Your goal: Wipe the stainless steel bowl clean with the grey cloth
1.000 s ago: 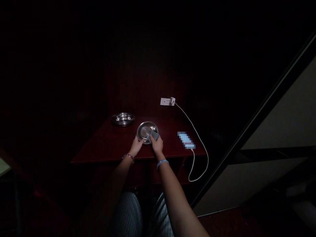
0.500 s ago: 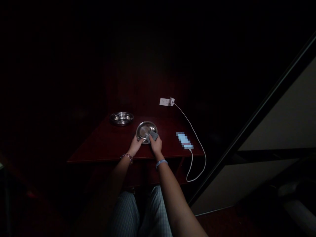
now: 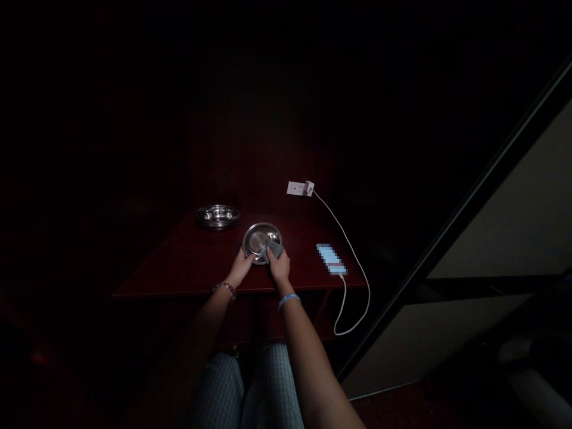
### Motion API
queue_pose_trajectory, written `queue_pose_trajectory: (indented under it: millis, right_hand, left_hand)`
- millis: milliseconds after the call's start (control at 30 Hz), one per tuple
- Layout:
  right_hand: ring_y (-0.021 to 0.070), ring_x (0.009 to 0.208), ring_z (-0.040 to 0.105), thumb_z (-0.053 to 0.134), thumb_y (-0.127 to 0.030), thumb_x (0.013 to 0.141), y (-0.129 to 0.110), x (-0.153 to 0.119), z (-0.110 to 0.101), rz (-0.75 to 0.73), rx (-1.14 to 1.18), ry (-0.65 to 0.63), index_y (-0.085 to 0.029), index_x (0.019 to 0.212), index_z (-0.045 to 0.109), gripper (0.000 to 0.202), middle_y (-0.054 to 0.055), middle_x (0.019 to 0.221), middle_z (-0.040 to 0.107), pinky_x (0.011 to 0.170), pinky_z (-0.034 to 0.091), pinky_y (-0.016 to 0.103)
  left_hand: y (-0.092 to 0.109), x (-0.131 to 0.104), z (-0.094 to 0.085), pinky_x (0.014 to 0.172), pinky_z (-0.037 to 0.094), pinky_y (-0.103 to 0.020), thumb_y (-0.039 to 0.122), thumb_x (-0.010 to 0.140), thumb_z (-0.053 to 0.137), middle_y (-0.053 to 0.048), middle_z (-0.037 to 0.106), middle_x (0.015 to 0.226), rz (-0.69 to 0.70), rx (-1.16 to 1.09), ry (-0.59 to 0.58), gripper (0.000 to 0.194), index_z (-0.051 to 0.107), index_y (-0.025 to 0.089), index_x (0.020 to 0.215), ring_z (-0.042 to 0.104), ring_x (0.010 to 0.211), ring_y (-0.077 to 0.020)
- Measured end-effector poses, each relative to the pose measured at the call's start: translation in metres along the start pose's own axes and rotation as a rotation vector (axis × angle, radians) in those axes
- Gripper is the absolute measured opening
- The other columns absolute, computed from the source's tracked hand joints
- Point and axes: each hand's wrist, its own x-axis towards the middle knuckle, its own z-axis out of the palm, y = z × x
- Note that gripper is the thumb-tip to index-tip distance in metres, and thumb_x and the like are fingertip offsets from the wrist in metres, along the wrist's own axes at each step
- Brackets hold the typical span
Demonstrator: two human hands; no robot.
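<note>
A round, shiny steel plate (image 3: 258, 240) with a raised rim is tilted toward me above the front half of the dark red table (image 3: 179, 271). My left hand (image 3: 240, 266) grips its lower left rim, thumb on the inner side. A folded grey cloth (image 3: 274, 250) is pinched in my right hand (image 3: 279, 266), which presses it on the plate's lower right inner side and rim. The right fingers behind the plate are hidden. Behind and to the left, a stack of similar steel plates (image 3: 217, 215) rests on the table.
A phone (image 3: 331, 258), blurred out, lies on the table's right side. Its white cable (image 3: 346, 235) hangs past the front edge and runs up to a charger in the wall socket (image 3: 300, 189). A slanted panel frame (image 3: 451, 214) stands at the right.
The whole view has shifted slightly, so everything sits a little lower and to the left. Both hands keep their hold on plate and cloth, with little other visible change.
</note>
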Motion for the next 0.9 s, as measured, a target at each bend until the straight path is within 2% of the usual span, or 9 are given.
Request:
queue_pose_trajectory:
  millis: [200, 900]
  right_hand:
    - [0.0243, 0.100, 0.069, 0.062, -0.045, 0.086, -0.0057, -0.0028, -0.0023, 0.005, -0.024, -0.008, -0.019, 0.111, 0.067, 0.037, 0.012, 0.107, 0.073, 0.086, 0.052, 0.031]
    - [0.0243, 0.098, 0.069, 0.061, -0.048, 0.086, -0.0047, -0.0015, -0.0013, 0.003, -0.050, -0.019, -0.019, 0.112, 0.067, 0.039, 0.012, 0.106, 0.073, 0.085, 0.052, 0.032]
  left_hand:
    - [0.0002, 0.0016, -0.0008, 0.112, 0.036, -0.039, 0.012, 0.071, 0.063, -0.010, 0.066, 0.127, 0.002, -0.018, 0.011, 0.051, 0.058, 0.015, 0.121, 0.056, 0.124, -0.0231]
    - [0.0038, 0.0008, 0.0001, 0.112, 0.037, -0.041, 0.015, 0.072, 0.064, -0.009, 0.067, 0.125, 0.013, -0.020, 0.030, 0.047, 0.060, 0.016, 0.119, 0.060, 0.119, -0.0225]
